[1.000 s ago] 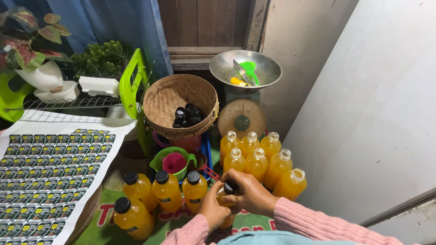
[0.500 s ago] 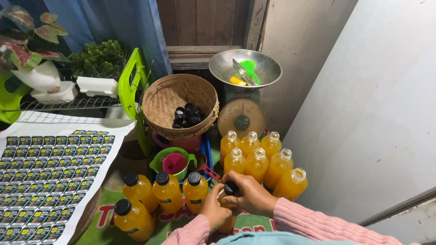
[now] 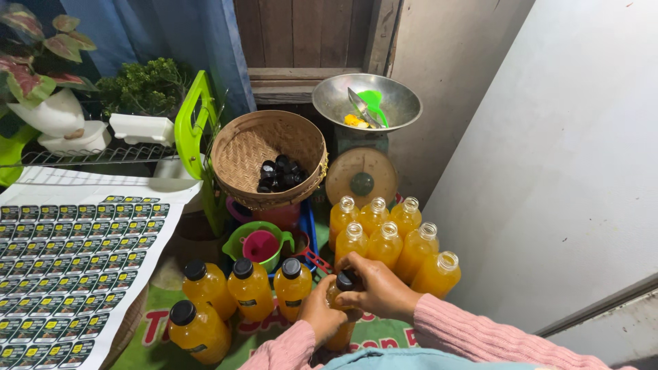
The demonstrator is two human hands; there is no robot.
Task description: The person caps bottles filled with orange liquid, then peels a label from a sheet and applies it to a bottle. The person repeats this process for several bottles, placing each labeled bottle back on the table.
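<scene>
Orange juice bottle (image 3: 337, 322) stands upright between both hands: left hand (image 3: 321, 312) wraps its body, right hand (image 3: 377, 288) closes over the black cap (image 3: 345, 280) directly above.

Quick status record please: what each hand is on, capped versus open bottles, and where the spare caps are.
left hand: grips the body of an orange bottle
right hand: on that bottle's black cap
capped bottles: four, left of the hands
open bottles: seven, clustered behind the hands
spare caps: in the woven basket
label sheet: far left
</scene>
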